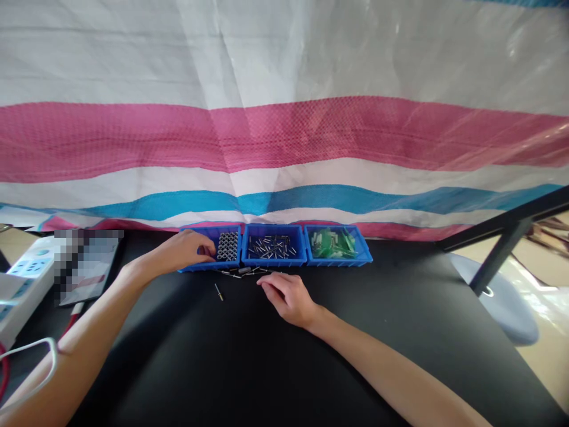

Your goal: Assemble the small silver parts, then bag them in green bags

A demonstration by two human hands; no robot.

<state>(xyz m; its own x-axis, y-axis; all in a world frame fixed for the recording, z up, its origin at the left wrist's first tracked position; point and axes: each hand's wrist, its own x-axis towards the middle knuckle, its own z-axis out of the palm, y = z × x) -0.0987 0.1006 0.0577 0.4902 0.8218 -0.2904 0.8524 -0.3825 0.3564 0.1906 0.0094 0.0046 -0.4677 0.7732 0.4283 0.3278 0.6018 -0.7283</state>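
My left hand (189, 249) reaches into the left blue bin (208, 267), its fingers curled beside upright metal cylinders (228, 246) packed in rows; what the fingertips hold, if anything, is hidden. My right hand (291, 299) rests on the black table with fingers bent together, near a line of loose rivets (231, 274) and a small grey cylinder (245, 270); its fingertips are too small to make out. One single rivet (219, 292) lies nearer to me. The middle blue bin (274, 262) holds loose rivets (273, 246). Green and clear small packets (333, 243) fill the right blue bin (340, 261).
At the left are a white power strip (29, 270), a phone-like device (91, 267) with a red cable (71, 322), and a white cable (53, 356). A striped sheet (284, 136) hangs behind the bins. A black metal frame (500, 255) and grey stool (511, 308) are at the right.
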